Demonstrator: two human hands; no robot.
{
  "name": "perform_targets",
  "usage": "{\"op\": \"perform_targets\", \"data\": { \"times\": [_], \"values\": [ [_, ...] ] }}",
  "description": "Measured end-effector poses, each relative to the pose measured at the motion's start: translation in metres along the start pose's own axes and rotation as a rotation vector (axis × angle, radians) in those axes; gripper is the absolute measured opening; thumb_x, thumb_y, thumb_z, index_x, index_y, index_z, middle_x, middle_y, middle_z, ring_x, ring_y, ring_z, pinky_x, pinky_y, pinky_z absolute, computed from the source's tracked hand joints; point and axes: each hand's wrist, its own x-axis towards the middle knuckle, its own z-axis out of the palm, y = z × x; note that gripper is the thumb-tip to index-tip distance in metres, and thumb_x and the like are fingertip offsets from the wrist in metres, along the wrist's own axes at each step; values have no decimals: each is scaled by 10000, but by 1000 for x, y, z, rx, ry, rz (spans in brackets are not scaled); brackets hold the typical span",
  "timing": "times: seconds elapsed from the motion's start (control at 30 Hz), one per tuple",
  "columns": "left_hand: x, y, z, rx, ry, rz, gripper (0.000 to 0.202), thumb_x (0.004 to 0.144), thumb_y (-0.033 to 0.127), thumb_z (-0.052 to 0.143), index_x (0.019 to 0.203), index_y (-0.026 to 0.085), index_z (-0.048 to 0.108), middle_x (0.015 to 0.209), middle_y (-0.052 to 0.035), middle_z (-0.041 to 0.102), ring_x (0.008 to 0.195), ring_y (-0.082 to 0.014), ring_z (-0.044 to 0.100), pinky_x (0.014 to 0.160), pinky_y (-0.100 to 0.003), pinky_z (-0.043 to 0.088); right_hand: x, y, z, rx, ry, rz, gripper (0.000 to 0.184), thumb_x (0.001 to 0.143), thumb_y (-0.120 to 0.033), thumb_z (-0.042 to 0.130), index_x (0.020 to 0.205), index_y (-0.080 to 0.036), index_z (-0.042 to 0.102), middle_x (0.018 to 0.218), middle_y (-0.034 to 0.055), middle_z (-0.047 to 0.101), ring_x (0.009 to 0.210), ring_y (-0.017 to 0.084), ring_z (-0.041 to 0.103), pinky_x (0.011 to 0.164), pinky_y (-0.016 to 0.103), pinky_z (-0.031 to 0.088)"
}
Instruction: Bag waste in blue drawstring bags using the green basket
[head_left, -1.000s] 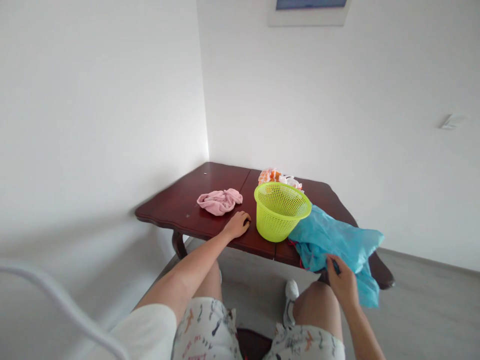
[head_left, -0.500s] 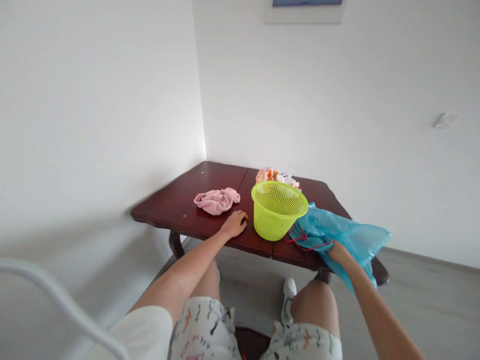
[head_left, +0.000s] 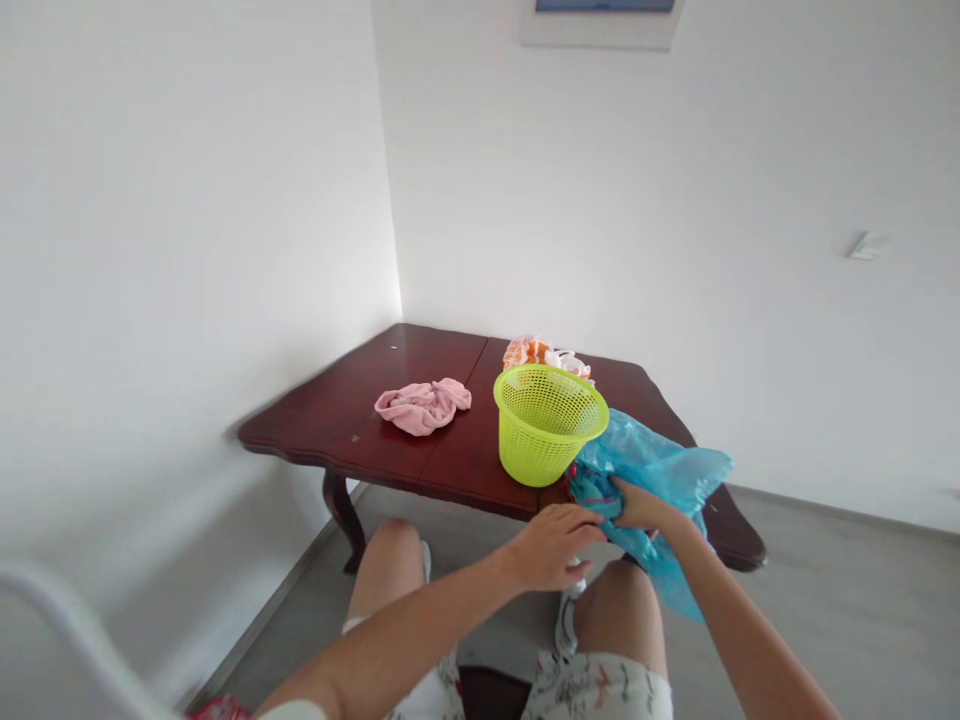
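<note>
My right hand (head_left: pixel 636 505) is closed on the gathered edge of a blue plastic bag (head_left: pixel 660 460) with a red drawstring, at the table's front right. The bag lies partly on the table and hangs over its edge. My left hand (head_left: pixel 555 545) is open, fingers apart, in front of the table edge and close to the bag's near side; whether its fingertips touch the bag I cannot tell. Left of the bag stands a yellow-green mesh plastic basket (head_left: pixel 536 455), upright. A crumpled pink cloth (head_left: pixel 424 407) lies on the table to the left.
The dark red wooden table (head_left: pixel 390 450) has a wavy edge and stands near white walls. Behind the basket lies an orange and white bundle (head_left: pixel 527 350), partly hidden. My knees are under the front edge. A blurred white cable-like strip (head_left: pixel 75 630) crosses the lower left.
My left hand has left the table by the pink cloth and moved right to beside the bag. My right hand has shifted left and inward with the bag.
</note>
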Motion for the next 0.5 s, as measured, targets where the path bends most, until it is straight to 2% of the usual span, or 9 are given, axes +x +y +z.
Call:
{"op": "perform_targets", "data": {
  "times": [0.07,0.13,0.2,0.27,0.33,0.37,0.43,0.5],
  "values": [
    [29,6,29,30,-7,-93,776,1021,350,862,1719,233,543,1890,-168,453,1728,-387,445,1387,-552,403,-2,2,-4,3,-70,-16,704,657,-277,907,1359,-244,878,949,87,885,699,290,786,660,375,664],
    [48,2,48,31,-28,-223,857,992,299,888,1758,224,512,1920,-200,388,1714,-425,459,1363,-594,423,0,7,-15,-16,-50,-26,636,855,-312,787,1482,-214,829,1092,129,891,936,316,837,888,413,694],
    [58,-6,57,2,-39,-323,778,1010,278,865,1725,227,562,1857,-210,476,1640,-414,543,1311,-593,462,5,14,-23,-65,33,-8,660,1006,-320,634,1648,-189,712,1450,194,821,1320,344,786,1185,470,609],
    [60,-11,60,-27,-38,-354,570,1062,252,794,1616,244,662,1715,-173,630,1556,-370,608,1272,-565,475,9,24,-23,-125,99,56,724,1081,-376,574,1781,-191,567,1781,232,589,1652,394,566,1369,566,445],
    [57,-12,57,-42,-43,-346,372,1098,228,725,1470,237,732,1532,-133,746,1453,-335,657,1228,-528,486,14,34,-14,-170,109,144,780,1103,-452,579,1842,-222,482,1916,245,392,1784,471,369,1408,692,342],
    [53,-10,55,-47,-48,-343,301,1106,222,700,1403,227,745,1456,-123,776,1401,-325,674,1201,-510,493,16,40,-7,-189,105,185,788,1103,-466,582,1849,-237,473,1936,250,349,1797,505,330,1400,749,316],
    [41,-5,50,-56,-64,-339,225,1095,229,687,1313,209,738,1347,-112,804,1305,-312,700,1148,-472,507,21,50,5,-218,102,236,777,1100,-435,576,1849,-254,478,1949,254,318,1799,535,314,1383,820,275],
    [17,2,49,-76,-94,-308,180,1056,255,707,1230,214,720,1225,-93,820,1169,-293,729,1055,-420,529,25,60,11,-240,118,228,756,1095,-400,584,1832,-249,508,1953,255,309,1806,525,304,1385,824,254]
  ]
}}
